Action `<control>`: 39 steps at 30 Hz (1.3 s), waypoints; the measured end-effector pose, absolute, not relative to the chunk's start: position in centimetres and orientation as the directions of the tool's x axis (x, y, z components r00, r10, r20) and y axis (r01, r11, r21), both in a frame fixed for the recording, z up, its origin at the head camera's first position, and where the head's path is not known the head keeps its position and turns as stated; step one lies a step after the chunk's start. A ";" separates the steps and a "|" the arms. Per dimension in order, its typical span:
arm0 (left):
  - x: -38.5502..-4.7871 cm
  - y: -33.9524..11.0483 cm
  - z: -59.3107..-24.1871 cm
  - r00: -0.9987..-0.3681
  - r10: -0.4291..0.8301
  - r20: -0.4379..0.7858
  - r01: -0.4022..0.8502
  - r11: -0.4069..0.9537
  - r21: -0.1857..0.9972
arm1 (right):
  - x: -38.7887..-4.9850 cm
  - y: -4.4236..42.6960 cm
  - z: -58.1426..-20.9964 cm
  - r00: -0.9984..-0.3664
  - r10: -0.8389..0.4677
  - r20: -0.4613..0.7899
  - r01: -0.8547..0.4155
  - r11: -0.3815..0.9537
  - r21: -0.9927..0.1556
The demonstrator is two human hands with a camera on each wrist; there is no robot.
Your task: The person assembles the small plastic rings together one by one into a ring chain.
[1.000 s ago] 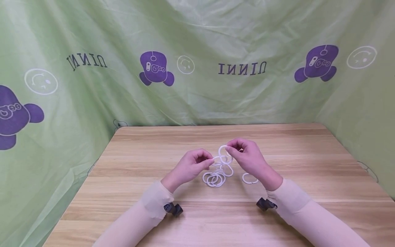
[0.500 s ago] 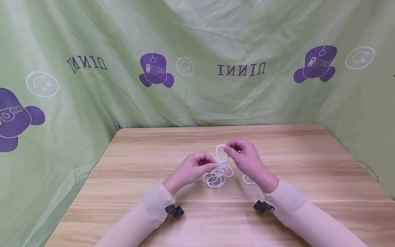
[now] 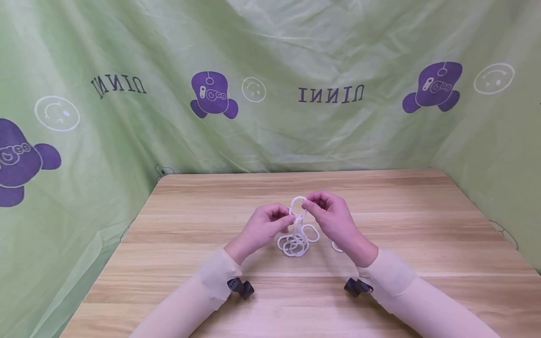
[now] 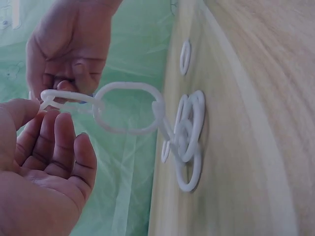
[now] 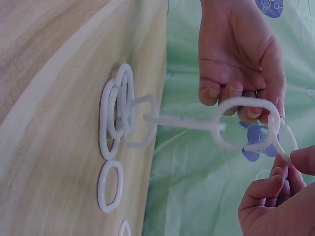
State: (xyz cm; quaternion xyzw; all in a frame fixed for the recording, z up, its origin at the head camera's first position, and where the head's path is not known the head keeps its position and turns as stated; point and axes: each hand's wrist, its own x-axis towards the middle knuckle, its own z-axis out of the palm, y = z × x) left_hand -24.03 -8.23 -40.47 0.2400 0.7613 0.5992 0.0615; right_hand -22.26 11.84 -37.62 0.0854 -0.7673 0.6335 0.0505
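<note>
Several white oval plastic chain links are in front of me. My right hand (image 3: 338, 220) pinches the topmost link (image 3: 298, 198) in the head view, and the same raised link (image 5: 289, 140) shows between its thumb and fingers in the right wrist view. My left hand (image 3: 266, 225) pinches between thumb and fingertips where this link meets the one below (image 5: 246, 99); which link it grips is partly hidden. Another link (image 4: 129, 84) hangs joined beneath, and the chain runs down to a heap of links (image 4: 197, 115) on the table.
A separate link (image 3: 336, 247) lies on the wooden table (image 3: 203, 197), partly covered by my right hand in the head view. A green printed curtain (image 3: 270, 131) hangs behind and at both sides. Each wrist wears a black camera (image 3: 241, 287).
My right hand has moved left, bringing the top link closer to my left hand. My left hand dipped briefly, then rose again. More of the chain is now lifted upright.
</note>
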 end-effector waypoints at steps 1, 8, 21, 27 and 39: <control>-24.1 -8.4 -40.4 -0.884 0.424 0.194 0.287 0.165 0.944 | -22.3 11.8 -37.7 -0.981 -0.070 0.183 -0.193 0.184 -0.964; -24.3 -9.3 -39.3 -0.913 0.362 0.188 0.266 0.179 0.947 | -22.3 11.9 -38.3 -0.979 -0.104 0.173 -0.193 0.229 -0.954; -25.2 -12.0 -37.2 -0.921 0.273 0.279 0.329 0.156 0.932 | -23.0 13.1 -39.8 -0.963 -0.227 0.146 -0.216 0.326 -0.920; -25.7 -14.0 -35.7 -0.912 0.220 0.346 0.379 0.127 0.917 | -23.9 13.9 -40.6 -0.953 -0.297 0.062 -0.207 0.486 -0.849; -25.5 -14.9 -35.8 -0.914 0.206 0.351 0.381 0.133 0.915 | -24.9 13.6 -42.3 -0.862 -0.507 0.015 -0.402 0.663 -0.631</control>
